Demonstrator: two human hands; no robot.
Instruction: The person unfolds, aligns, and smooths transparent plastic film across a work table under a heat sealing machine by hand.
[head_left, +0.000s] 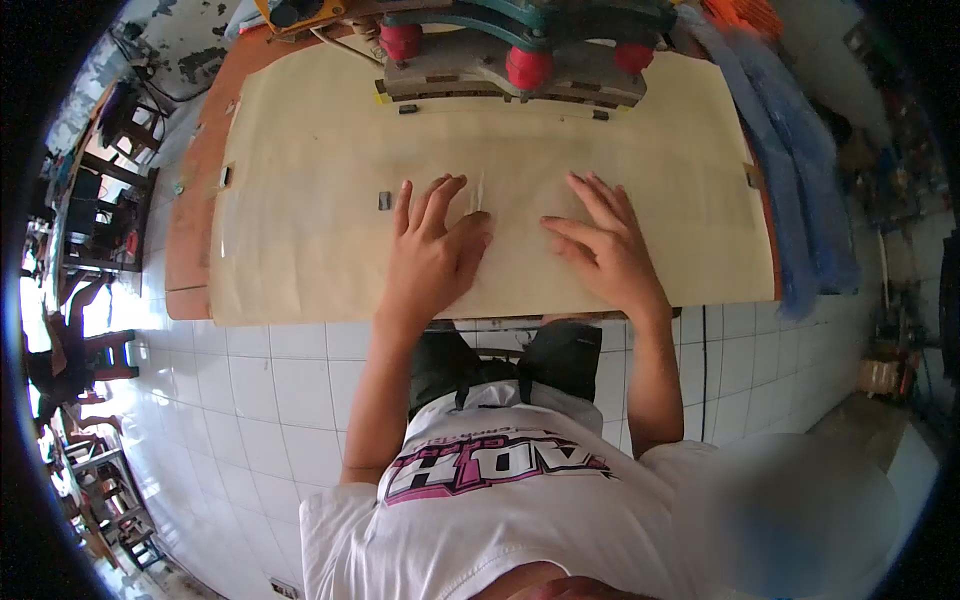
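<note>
My left hand point(432, 250) is over the cream sheet point(310, 210) that covers the worktable. Its fingers are bent a little and spread, with the thumb apart. Close to its thumb and forefinger is a thin, clear, glinting strip point(478, 190); whether the hand touches it I cannot tell. To the right, my right hand point(608, 245) hovers over or rests on the same sheet, fingers spread and nothing visible in them. A small dark rectangular piece point(384, 201) lies just left of my left hand.
A teal and grey machine point(520, 65) with red knobs point(530, 68) stands at the table's far side. Small dark pieces point(600, 115) lie before it. Blue translucent plastic point(790, 180) hangs over the right edge. Benches and tools line the left; tiled floor point(280, 400) lies below.
</note>
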